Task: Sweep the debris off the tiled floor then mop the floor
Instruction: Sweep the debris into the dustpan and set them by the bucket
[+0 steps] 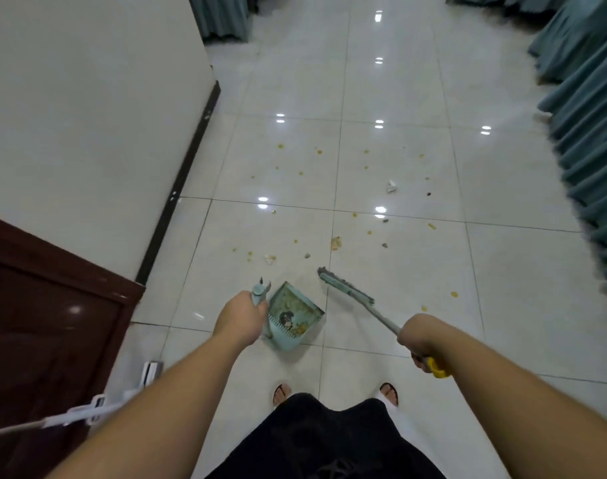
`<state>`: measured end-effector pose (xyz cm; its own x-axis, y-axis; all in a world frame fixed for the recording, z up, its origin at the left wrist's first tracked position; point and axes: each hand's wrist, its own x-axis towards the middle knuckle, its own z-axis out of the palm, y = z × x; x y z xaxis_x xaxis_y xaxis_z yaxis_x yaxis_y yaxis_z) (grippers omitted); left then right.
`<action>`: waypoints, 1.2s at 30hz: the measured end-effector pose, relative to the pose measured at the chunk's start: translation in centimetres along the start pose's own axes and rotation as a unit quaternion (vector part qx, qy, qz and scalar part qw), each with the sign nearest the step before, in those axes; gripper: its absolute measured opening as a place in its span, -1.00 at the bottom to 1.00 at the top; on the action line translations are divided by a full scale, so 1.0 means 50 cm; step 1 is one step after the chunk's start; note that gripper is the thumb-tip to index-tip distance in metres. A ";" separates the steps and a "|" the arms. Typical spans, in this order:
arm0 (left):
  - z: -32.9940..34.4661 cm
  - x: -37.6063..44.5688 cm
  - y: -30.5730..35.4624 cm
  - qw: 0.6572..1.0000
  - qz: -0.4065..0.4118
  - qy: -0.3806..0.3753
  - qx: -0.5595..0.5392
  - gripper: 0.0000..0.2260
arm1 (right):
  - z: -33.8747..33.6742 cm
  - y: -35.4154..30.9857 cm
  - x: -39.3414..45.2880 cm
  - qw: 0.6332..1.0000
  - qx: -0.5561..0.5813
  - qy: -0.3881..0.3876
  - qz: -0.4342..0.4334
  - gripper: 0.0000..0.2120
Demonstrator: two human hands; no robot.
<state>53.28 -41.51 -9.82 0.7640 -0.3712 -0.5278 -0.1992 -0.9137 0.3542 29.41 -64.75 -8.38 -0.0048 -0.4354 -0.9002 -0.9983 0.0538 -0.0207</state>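
My left hand (241, 319) grips the top of the handle of a pale green dustpan (293, 318), which stands on the white tiled floor (398, 98) with some dirt and scraps inside. My right hand (421, 337) grips the metal handle of a broom near its yellow end cap; the broom head (345, 286) sits just right of the dustpan. Debris lies scattered ahead: yellow specks (318, 151), crumpled white paper (392, 186), a brown scrap (336, 243), a white scrap (270, 259) and small pebbles (385, 245).
A white wall (88, 115) with a dark skirting runs along the left, beside a dark red wooden door (46, 323). A white mop (88, 413) leans at the lower left. Teal table skirts (592, 167) line the right side and far end. My sandalled feet (388, 392) stand below.
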 end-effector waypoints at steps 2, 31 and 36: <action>-0.028 0.009 -0.044 1.000 -0.015 0.008 -0.012 -0.77 | 0.039 -0.048 -0.010 1.000 -0.004 -0.006 -0.008 -0.78; -0.148 0.382 -0.025 0.984 -0.167 0.055 -0.012 -0.68 | -0.028 -0.562 0.143 0.962 -0.216 0.037 -0.162 -0.84; -0.153 0.459 -0.018 0.986 -0.159 0.054 -0.007 -0.69 | -0.018 -0.626 0.170 0.953 -0.244 0.045 -0.175 -0.83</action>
<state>75.72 -47.94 -16.35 0.8477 -0.0464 -0.5284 0.0679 -0.9785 0.1949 60.58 -70.93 -14.99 0.3495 -0.4265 -0.8342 -0.8474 -0.5237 -0.0873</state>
